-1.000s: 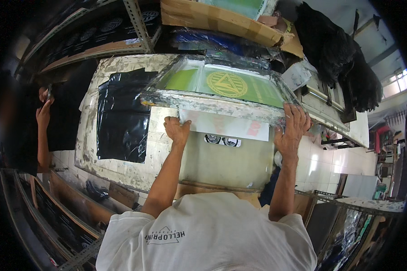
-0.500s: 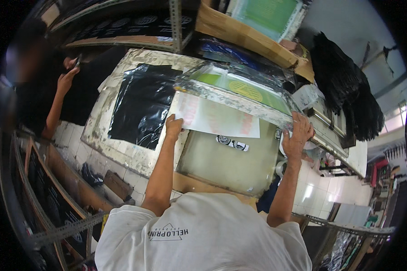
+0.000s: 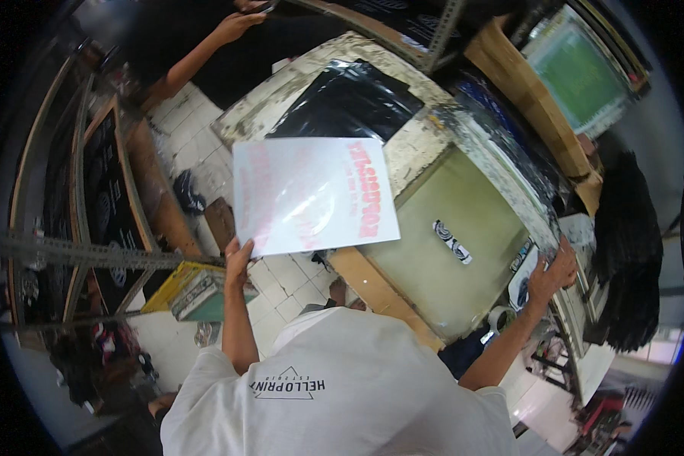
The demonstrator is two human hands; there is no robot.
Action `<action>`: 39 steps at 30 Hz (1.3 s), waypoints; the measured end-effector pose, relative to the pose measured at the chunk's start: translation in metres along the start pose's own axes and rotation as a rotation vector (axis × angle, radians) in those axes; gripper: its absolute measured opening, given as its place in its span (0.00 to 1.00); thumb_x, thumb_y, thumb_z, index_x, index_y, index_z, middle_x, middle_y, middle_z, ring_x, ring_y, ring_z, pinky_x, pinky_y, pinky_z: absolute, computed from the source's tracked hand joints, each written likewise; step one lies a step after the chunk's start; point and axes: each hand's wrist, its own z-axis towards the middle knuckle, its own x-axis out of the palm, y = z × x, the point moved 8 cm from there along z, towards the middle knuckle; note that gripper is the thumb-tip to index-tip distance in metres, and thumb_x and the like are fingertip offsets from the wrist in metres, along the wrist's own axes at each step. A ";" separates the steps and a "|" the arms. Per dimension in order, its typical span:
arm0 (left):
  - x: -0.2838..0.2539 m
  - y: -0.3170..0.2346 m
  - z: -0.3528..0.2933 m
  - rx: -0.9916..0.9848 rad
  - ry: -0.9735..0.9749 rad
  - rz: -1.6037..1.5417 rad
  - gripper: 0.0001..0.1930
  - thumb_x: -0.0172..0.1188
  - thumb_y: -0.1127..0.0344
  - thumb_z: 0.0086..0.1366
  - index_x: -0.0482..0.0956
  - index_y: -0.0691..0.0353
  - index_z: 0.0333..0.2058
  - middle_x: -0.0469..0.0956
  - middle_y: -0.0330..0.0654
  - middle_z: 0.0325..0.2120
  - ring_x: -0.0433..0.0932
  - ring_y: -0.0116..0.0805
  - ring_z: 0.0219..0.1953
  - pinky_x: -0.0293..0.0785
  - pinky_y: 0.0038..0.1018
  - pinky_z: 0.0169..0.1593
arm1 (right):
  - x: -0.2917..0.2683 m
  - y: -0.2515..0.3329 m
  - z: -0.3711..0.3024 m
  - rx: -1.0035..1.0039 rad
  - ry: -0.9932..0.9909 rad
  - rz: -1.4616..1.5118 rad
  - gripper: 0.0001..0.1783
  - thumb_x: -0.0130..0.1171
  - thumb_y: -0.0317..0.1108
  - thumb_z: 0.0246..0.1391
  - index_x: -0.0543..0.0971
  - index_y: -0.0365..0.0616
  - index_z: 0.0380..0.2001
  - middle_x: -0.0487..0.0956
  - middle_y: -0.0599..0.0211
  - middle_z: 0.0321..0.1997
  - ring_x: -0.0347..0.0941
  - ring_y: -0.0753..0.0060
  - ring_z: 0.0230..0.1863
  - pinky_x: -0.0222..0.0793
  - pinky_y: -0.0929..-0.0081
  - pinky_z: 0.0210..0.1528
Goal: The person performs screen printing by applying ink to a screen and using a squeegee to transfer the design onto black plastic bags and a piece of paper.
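Observation:
A white sheet [image 3: 323, 201] with faint red print hangs from my left hand [image 3: 238, 262], which pinches its lower left corner. It is off to the left, partly over the tiled floor and the table edge. My right hand [image 3: 552, 270] grips the near right end of a paint-stained screen printing frame [image 3: 501, 163]. The frame is tilted up and seen along its edge; its mesh is hidden. Below it lies a flat, pale greenish printing board [image 3: 410, 266] with a black-and-white strip [image 3: 452, 242] on it. A tape roll [image 3: 500, 318] sits by the board's near right corner.
Black plastic sheets [image 3: 349, 99] lie on the stained worktable [image 3: 254, 110]. A cardboard box [image 3: 509, 80] and a green screen [image 3: 581, 83] stand behind. A black bundle [image 3: 629, 251] hangs at the right. Another person's hand [image 3: 235, 26] holds a small device. Shelving [image 3: 121, 167] lines the left.
My left hand has carried the white sheet off the board, out to the left. The frame stays raised in my right hand. The view has swung left.

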 end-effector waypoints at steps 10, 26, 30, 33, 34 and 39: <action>-0.209 0.164 -0.234 -0.431 -0.637 -0.222 0.14 0.59 0.68 0.70 0.75 0.53 0.53 0.80 0.31 0.40 0.76 0.26 0.34 0.73 0.25 0.29 | 0.006 -0.012 0.005 0.010 0.041 -0.035 0.31 0.58 0.37 0.58 0.71 0.47 0.66 0.73 0.58 0.65 0.64 0.51 0.68 0.46 0.47 0.69; -0.149 0.246 -0.180 -0.551 -0.510 -0.180 0.15 0.58 0.66 0.71 0.73 0.51 0.55 0.78 0.31 0.40 0.77 0.25 0.35 0.76 0.25 0.29 | 0.001 -0.008 0.013 -0.018 0.052 0.060 0.33 0.55 0.29 0.53 0.70 0.43 0.65 0.71 0.50 0.63 0.62 0.44 0.67 0.50 0.46 0.69; -0.098 0.239 -0.102 -0.484 -0.317 -0.081 0.17 0.60 0.62 0.69 0.75 0.53 0.55 0.79 0.31 0.41 0.77 0.25 0.35 0.78 0.26 0.32 | -0.005 -0.004 0.023 -0.064 0.029 -0.025 0.32 0.56 0.34 0.53 0.72 0.42 0.63 0.75 0.52 0.61 0.68 0.45 0.62 0.59 0.51 0.63; -0.057 0.230 -0.048 -0.426 -0.195 -0.038 0.17 0.60 0.60 0.69 0.76 0.54 0.54 0.80 0.32 0.41 0.77 0.26 0.37 0.77 0.28 0.33 | -0.009 -0.002 0.028 -0.094 0.005 0.032 0.32 0.57 0.33 0.52 0.72 0.43 0.63 0.75 0.52 0.61 0.69 0.45 0.61 0.58 0.51 0.64; -0.041 0.226 -0.032 -0.410 -0.141 -0.035 0.17 0.61 0.60 0.68 0.77 0.54 0.54 0.80 0.32 0.41 0.76 0.26 0.38 0.77 0.28 0.33 | -0.007 -0.005 0.029 -0.059 0.033 0.025 0.33 0.56 0.33 0.52 0.71 0.41 0.64 0.74 0.50 0.62 0.67 0.43 0.62 0.57 0.50 0.65; 0.015 0.207 0.028 -0.359 0.007 0.078 0.17 0.62 0.58 0.68 0.77 0.53 0.53 0.81 0.32 0.38 0.76 0.25 0.35 0.77 0.28 0.35 | -0.005 -0.005 0.030 -0.073 0.057 0.030 0.34 0.53 0.32 0.52 0.69 0.38 0.65 0.71 0.44 0.64 0.64 0.38 0.64 0.55 0.48 0.68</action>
